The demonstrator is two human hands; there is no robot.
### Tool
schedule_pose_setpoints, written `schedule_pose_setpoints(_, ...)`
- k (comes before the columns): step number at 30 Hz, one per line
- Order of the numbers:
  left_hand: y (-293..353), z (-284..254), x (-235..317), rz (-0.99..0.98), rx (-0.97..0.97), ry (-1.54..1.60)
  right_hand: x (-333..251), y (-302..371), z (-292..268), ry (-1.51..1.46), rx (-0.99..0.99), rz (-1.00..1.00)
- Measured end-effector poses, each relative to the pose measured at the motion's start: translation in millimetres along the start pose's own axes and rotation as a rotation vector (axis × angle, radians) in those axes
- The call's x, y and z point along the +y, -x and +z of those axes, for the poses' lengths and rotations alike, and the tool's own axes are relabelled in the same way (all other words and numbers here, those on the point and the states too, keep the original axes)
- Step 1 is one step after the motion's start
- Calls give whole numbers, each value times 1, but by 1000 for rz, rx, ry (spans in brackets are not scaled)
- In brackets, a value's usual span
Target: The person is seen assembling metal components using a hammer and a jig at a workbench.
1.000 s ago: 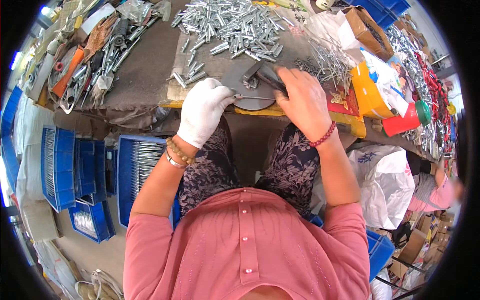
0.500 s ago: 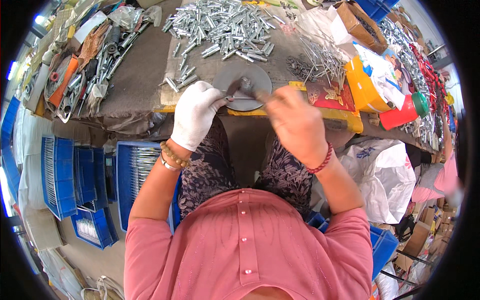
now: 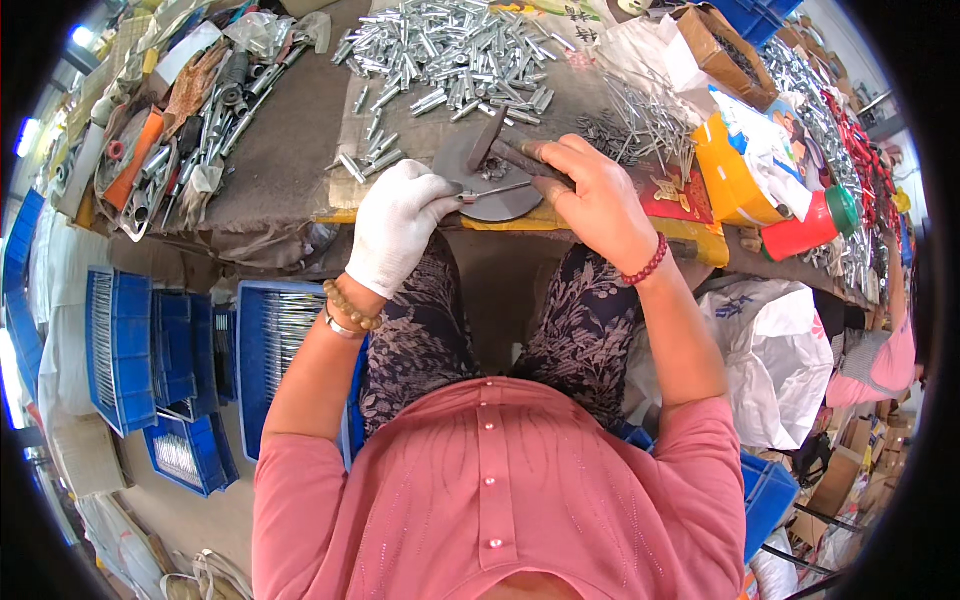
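I am looking down on a cluttered workbench [image 3: 290,150] where my 2 hands are meeting over a round grey metal disc [image 3: 490,180] at the bench's near edge. My left hand [image 3: 397,225], wearing a white glove, is pinching the near end of a thin metal pin [image 3: 495,190] between thumb and forefinger, the fingers closed tight on it, and is laying the pin flat across the disc. My right hand [image 3: 590,195] is bare and is wrapped around the handle of a small hammer [image 3: 500,148], fingers curled fully closed, with the hammer's dark head sitting just above the far part of the disc, close to the pin's tip. I am judging that the step in hand is the seating of 1 pin on the disc as an anvil, with the hammer poised for a strike. The next move seems to be calling for a short, controlled tap on the pin's far end while the gloved fingers are keeping well back from the blow. A heap of silver sleeves [image 3: 450,50] is lying beyond the disc, a scatter of loose pins [image 3: 645,115] is sitting to its right, and a blue crate [image 3: 275,340] of long rods is standing on the floor by my left knee.
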State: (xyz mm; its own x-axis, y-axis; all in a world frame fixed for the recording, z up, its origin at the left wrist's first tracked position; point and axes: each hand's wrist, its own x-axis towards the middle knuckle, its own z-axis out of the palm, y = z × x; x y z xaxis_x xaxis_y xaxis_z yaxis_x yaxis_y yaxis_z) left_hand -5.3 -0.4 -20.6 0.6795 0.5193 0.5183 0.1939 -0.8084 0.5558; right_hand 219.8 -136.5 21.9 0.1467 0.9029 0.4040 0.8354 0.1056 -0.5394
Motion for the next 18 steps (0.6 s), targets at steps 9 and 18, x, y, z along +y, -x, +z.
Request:
schedule_pose_setpoints(9,0,-1,3,-5,-25,-22,6,-5,0,9,13,7)
schedule_pose_setpoints(18,-2,1,5,-22,-18,-12,5,-8,20,106,-32,-220)
